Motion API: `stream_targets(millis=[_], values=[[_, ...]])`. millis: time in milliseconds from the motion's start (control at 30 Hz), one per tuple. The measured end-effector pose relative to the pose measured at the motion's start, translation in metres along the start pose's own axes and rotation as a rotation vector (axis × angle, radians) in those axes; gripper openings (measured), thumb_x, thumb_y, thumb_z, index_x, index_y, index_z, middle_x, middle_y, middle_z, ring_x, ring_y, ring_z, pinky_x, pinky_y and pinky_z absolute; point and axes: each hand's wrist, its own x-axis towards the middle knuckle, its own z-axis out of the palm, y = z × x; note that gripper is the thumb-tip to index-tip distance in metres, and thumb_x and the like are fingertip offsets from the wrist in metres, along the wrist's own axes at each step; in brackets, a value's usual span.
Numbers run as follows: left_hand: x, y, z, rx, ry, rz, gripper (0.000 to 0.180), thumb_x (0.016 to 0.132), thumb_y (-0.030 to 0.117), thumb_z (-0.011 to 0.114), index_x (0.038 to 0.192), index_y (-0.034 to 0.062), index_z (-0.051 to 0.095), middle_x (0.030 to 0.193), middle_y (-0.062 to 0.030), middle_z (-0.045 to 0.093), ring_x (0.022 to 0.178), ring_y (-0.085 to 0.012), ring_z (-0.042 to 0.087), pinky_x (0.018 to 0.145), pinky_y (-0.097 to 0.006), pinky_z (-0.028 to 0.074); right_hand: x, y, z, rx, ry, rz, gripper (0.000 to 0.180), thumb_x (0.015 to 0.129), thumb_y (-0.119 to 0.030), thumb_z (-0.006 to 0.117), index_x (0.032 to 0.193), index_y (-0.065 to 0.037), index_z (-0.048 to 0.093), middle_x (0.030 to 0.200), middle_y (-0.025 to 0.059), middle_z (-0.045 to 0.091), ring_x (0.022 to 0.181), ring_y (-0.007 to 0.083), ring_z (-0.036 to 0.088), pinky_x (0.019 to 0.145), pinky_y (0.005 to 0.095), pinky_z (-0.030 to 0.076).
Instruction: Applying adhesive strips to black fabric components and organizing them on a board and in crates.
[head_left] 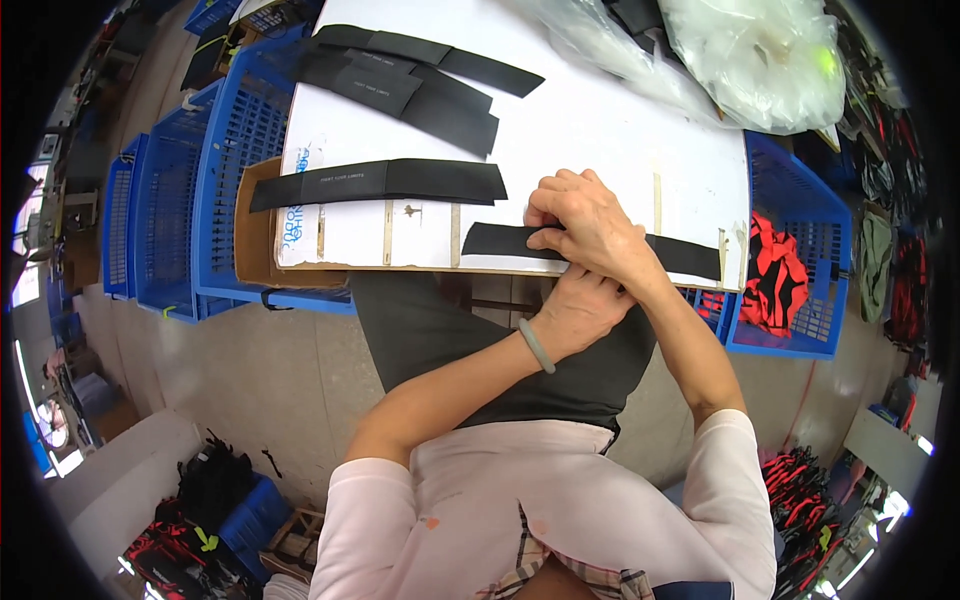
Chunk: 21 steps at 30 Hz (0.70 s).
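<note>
Black fabric strip, flat, is laid along the near edge of the white table; its left end is seen at the middle of that edge, its right end near the table's right corner; its middle is covered by the hands.

Head view, hands: right hand is laid on top of the strip, fingers curled and pressed down onto the fabric, thumb tip pinched against the strip's edge; left hand is placed just below the table edge, under the right hand, fingers hidden beneath it, so whether it is closed on the strip cannot be told; a pale green bangle is worn on the left wrist.

Head view, table: a second black strip, folded, is laid to the left, overhanging a brown cardboard box; a stack of further black strips is kept at the far side, well apart from the hands; clear plastic bags are piled at the far right corner.

Head view, surroundings: blue plastic crates are ranged to the left of the table; another blue crate with red-and-black goods is set to the right; a grey floor is seen below.
</note>
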Motion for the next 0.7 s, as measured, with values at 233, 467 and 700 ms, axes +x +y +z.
stream_targets(millis=[233,467,700], values=[[0.0,-0.005,0.0,0.038,0.033,0.015,0.047,0.084,0.019,0.052,0.13,0.0092,0.055,0.14,-0.0169,0.046,0.131,-0.0308,0.043,0.109,-0.045,0.031,0.013,-0.002,0.004,0.148,-0.001,0.08,0.018,0.064,-0.012,0.078,0.066,-0.005,0.062,0.066,0.0013,0.059,0.071,0.0184,0.052,0.078,0.0327,0.035],[0.003,-0.004,0.003,0.07,0.041,0.024,0.047,0.085,0.02,0.051,0.13,0.0094,0.055,0.142,-0.0179,0.044,0.132,-0.0316,0.041,0.109,-0.045,0.03,0.013,-0.002,0.002,0.18,0.024,0.124,0.018,0.062,-0.011,0.079,0.065,-0.003,0.063,0.065,0.0023,0.059,0.067,0.0178,0.052,0.075,0.0319,0.039],[-0.003,-0.006,-0.003,-0.012,-0.037,0.047,0.043,0.081,0.017,0.054,0.121,0.0021,0.058,0.135,-0.0209,0.049,0.126,-0.0325,0.047,0.107,-0.047,0.033,0.015,-0.001,-0.003,0.207,-0.053,0.086,0.016,0.065,-0.007,0.077,0.072,-0.002,0.064,0.068,0.0038,0.06,0.067,0.0161,0.054,0.062,0.0301,0.043]])
